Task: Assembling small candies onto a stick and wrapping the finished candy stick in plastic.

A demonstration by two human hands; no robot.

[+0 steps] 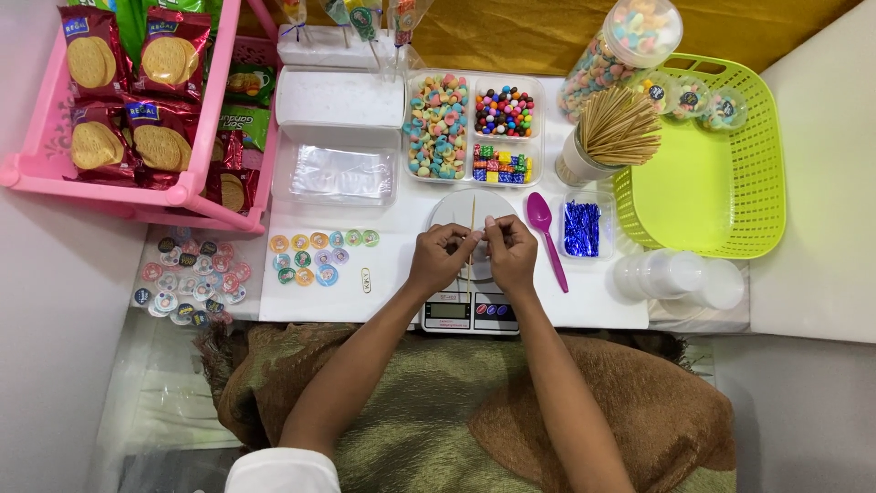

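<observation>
Both hands meet over the round white scale (470,274) at the table's near edge: left hand (442,258) and right hand (512,253), fingertips pinched shut together on a thin wooden skewer (472,228) that stands across the scale's plate. Just right of the right hand lies a purple spoon (545,233), then a small tray of blue twist ties (581,228); behind the scale, a divided tray of coloured candies (473,128). Skewer cup (610,137) and green basket (721,164) toward the right edge, round stickers (319,256) left of the hands.
</observation>
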